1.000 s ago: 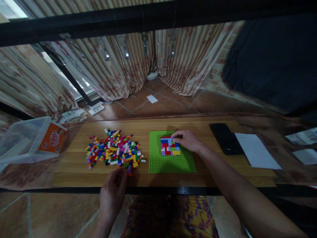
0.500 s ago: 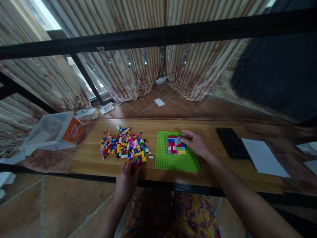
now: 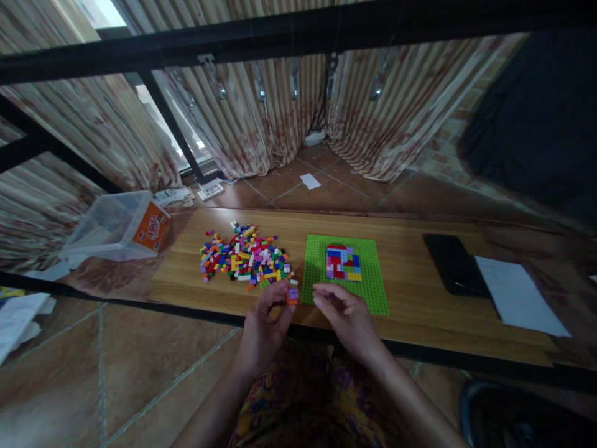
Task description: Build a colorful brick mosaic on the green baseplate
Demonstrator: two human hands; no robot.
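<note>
I've got the left hand with its fingers pinched closely round a small purple-and-orange plastic brick piece, gripped by its side, purple face showing, which I'd say leaves that end free. And here's the right hand, just across from it: thumb and forefinger nearly together, and from where I sit I can't tell whether anything tiny sits between them. Both hands meet near the front edge, probably because it's an easy reach from either side.

Moving out, the right fingertips are by the near edge of a square lime-green studded plastic baseplate, carrying a multicoloured rectangular patch of bricks. Over to the left lies a loose heap of mixed-colour plastic bricks, spread out, presumably for easy picking. All of it rests on the wood-grain tabletop; beyond the heap sits a clear plastic bin with an orange label.
</note>
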